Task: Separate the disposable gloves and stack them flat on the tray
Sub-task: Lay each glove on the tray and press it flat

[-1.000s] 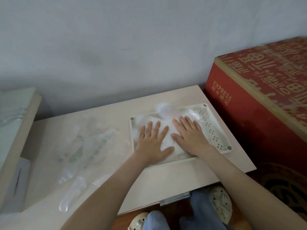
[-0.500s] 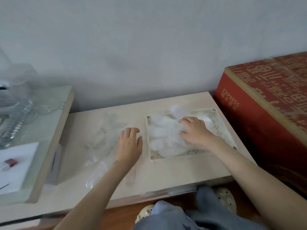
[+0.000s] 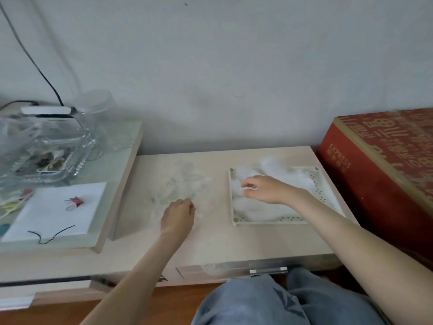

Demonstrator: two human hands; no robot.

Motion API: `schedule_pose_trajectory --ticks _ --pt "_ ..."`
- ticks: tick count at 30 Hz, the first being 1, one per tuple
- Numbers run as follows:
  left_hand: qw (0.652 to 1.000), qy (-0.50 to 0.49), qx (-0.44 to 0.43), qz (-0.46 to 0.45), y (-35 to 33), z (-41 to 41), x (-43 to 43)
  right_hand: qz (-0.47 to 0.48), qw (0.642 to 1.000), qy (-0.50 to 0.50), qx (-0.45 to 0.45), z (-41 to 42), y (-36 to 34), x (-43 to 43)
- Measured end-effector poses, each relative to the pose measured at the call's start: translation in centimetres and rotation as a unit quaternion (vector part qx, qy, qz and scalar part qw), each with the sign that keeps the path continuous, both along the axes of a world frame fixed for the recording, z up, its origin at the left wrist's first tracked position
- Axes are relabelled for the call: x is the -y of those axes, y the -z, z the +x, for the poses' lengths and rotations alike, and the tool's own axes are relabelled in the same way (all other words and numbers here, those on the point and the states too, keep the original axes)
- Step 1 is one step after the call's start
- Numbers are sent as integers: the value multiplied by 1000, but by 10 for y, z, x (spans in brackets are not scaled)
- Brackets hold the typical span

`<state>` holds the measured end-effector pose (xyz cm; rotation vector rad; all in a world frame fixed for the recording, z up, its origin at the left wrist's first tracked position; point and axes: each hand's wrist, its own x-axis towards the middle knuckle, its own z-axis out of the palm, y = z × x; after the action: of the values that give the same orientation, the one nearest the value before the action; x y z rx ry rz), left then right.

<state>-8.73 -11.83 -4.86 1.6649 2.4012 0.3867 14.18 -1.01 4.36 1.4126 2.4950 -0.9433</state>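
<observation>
A cream perforated tray lies on the right half of the low table and holds a flattened stack of clear disposable gloves. A loose pile of clear gloves lies on the table left of the tray, faint and hard to make out. My left hand rests at the pile's near edge, fingers curled down and closed on a glove there. My right hand hovers low over the tray's stack, fingers loosely apart and holding nothing; it hides part of the stack.
A red cardboard box stands against the table's right side. A raised shelf on the left carries a glass dish, a clear jar and white paper with a red binder clip. My knees sit below the table's front edge.
My left hand left the tray and moved left onto the loose pile, closing its fingers. My right hand rose from pressing the stack flat and stays over the tray.
</observation>
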Motion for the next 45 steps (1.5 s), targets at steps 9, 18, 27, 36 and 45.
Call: schedule_pose_trajectory --ticks 9,18,27,36,45 --pt "929 -129 291 186 -52 27 -6 -358 822 250 -366 -18 -16 2" --pt "919 259 227 191 -59 61 -13 -460 744 248 -416 -14 -22 -4" --pt "891 278 273 233 -63 78 -21 -340 812 247 -405 12 -8 -3" --pt "801 71 591 -60 -71 57 -66 -394 721 208 -530 58 5 -11" --pt "732 171 638 -171 -67 71 -107 -375 663 273 -588 83 36 -34"
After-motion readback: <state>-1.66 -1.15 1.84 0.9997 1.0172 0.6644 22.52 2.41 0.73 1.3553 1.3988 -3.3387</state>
